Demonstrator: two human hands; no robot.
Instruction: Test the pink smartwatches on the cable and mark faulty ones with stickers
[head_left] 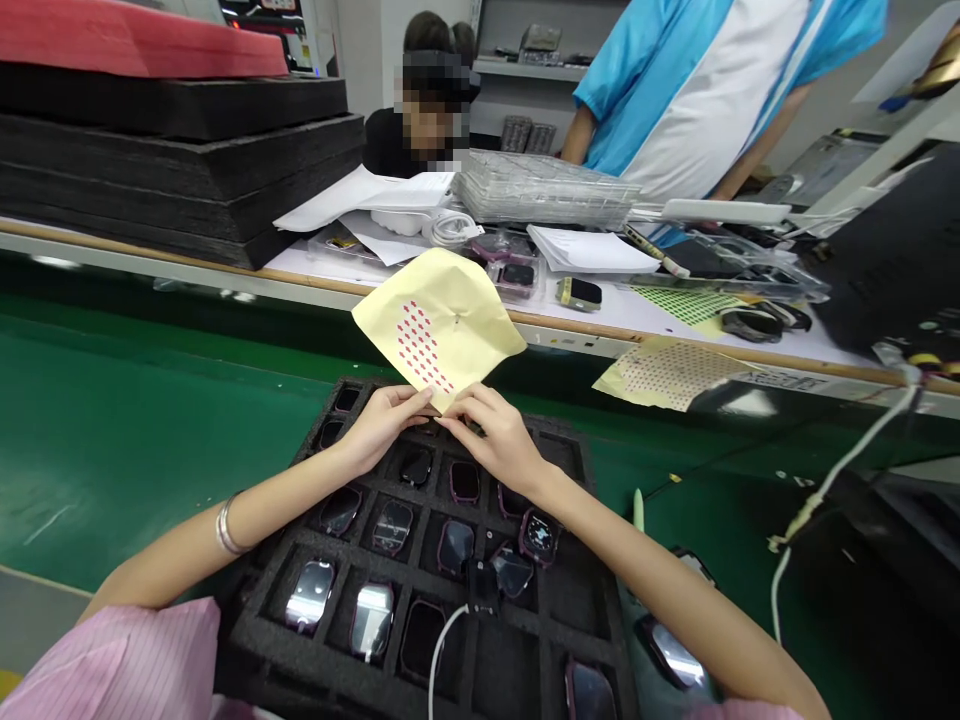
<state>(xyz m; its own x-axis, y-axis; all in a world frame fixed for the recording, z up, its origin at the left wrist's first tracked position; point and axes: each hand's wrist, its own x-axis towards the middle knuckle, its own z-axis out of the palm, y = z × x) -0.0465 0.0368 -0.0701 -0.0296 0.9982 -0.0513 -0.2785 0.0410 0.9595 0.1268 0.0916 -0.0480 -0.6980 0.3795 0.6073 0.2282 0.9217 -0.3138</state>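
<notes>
A yellow sheet [469, 335] with rows of small red arrow stickers is held up at its lower corner. My left hand [386, 425] pinches that corner from the left, thumb on the sheet. On the other side of the corner is my right hand [491, 430], its fingers closed on the sheet too. Both hands are above a black foam tray [506, 665] whose compartments hold several watches, such as a lit one [538, 537] at the right. A white cable [442, 650] runs to a small black piece [482, 585] lying on the tray.
The workbench [525, 320] holds a stack of black foam trays [180, 170], clear plastic trays [540, 185], papers [592, 250] and a watch [579, 293]. Another yellow sheet [667, 372] hangs over its edge. Two people are behind the bench. A white cable [832, 480] hangs at right.
</notes>
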